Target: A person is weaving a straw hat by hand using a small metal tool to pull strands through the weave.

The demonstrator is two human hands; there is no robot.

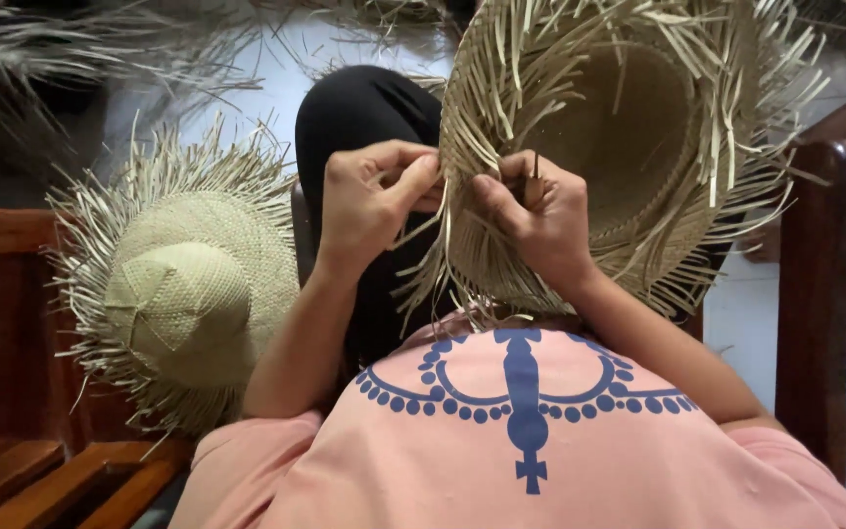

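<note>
I hold a woven straw hat [619, 147] upturned in front of me, its hollow crown facing me and loose straw ends sticking out all around the brim. My left hand [374, 201] pinches straw strands at the brim's near-left edge. Just to its right, my right hand [540, 220] grips the brim, with a thin dark tool or strand between its fingers. Both hands are close together over my lap.
A second straw hat [183, 294] with a fringed brim rests crown-up on a wooden chair [12, 392] at the left. A dark wooden post [815, 294] stands at the right. Loose straw [70, 59] lies on the pale floor beyond my dark-trousered knee [364, 108].
</note>
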